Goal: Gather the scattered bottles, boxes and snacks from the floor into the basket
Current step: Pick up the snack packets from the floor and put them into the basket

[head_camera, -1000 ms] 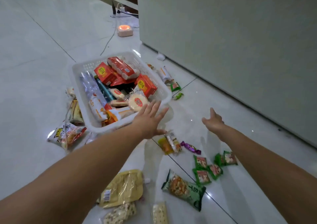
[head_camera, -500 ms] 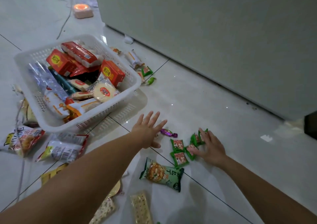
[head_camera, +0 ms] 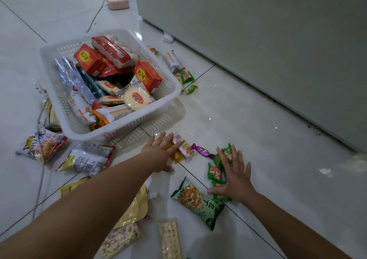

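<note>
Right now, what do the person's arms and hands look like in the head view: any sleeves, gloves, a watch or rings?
Both arms are bare as far as the picture shows them, with no sleeve edge in view. The left hand and right hand wear no gloves. No watch, band or bracelet shows at either wrist, and no ring shows on the fingers. No cables or markings are on them.

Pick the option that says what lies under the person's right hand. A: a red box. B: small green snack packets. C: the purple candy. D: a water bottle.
B: the right hand is spread flat on the small green snack packets on the floor, while the purple candy lies uncovered between the two hands.
</note>
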The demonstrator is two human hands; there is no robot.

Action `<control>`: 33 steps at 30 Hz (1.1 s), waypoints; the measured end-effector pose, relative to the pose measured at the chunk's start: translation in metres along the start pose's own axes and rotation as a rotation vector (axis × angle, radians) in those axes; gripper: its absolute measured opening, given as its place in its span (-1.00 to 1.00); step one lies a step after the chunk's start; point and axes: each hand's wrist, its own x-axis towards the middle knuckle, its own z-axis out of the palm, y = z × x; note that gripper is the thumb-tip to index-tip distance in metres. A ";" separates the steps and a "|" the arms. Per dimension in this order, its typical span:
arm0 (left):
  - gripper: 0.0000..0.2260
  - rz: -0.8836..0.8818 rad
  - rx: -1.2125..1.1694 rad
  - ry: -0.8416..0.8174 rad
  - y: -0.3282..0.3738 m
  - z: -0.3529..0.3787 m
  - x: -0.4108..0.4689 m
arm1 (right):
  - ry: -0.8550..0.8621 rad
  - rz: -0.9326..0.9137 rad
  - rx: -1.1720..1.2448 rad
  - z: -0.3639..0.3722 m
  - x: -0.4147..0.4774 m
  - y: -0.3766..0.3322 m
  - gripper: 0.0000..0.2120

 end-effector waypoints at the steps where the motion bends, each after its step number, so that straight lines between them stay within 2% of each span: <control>1: -0.14 -0.015 -0.002 0.002 -0.002 0.000 0.000 | 0.031 -0.017 0.000 0.000 0.001 0.000 0.25; 6: -0.14 -0.076 -0.041 0.014 -0.011 0.005 0.000 | 0.140 -0.100 -0.065 -0.003 -0.013 0.026 0.23; 12: -0.13 -0.065 -0.057 0.082 -0.008 0.004 0.008 | 0.106 -0.140 -0.126 0.004 -0.012 0.025 0.21; 16: -0.17 -0.052 -0.017 0.064 -0.008 0.004 0.009 | 0.084 -0.167 -0.141 -0.001 0.004 0.008 0.19; 22: -0.19 -0.090 -0.030 0.068 -0.014 0.002 0.004 | 0.053 -0.229 -0.290 -0.016 0.035 -0.012 0.21; 28: -0.19 -0.097 -0.059 0.079 -0.021 0.008 0.002 | 0.030 -0.294 -0.381 -0.015 0.059 -0.024 0.05; 33: -0.27 -0.117 -0.059 0.152 -0.028 0.008 0.002 | 0.152 -0.353 -0.405 -0.002 0.061 -0.018 -0.09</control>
